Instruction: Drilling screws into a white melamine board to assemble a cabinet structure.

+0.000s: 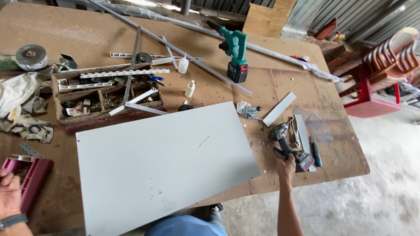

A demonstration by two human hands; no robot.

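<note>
A large white panel (pixel 162 161) lies flat on the brown worktable (pixel 74 35), its near edge over my lap. My right hand (pixel 286 165) reaches out to the right of the panel and grips the handle of a dark cordless drill (pixel 285 139) with a red battery base, which rests on the table. My left hand (pixel 9 192), with a grey wristband, is at the far left edge beside a pink plastic box (pixel 29 175) of small parts; its fingers are curled, and whether it holds anything is not visible.
A wooden tray (pixel 105 94) of screws and white slotted strips sits behind the panel. A teal cordless blower (pixel 234 50), small white bottles (pixel 190 88), long metal rails, a grinding wheel (pixel 31 56), rags, a screwdriver (pixel 316 152) and red chairs (pixel 380 70) surround the area.
</note>
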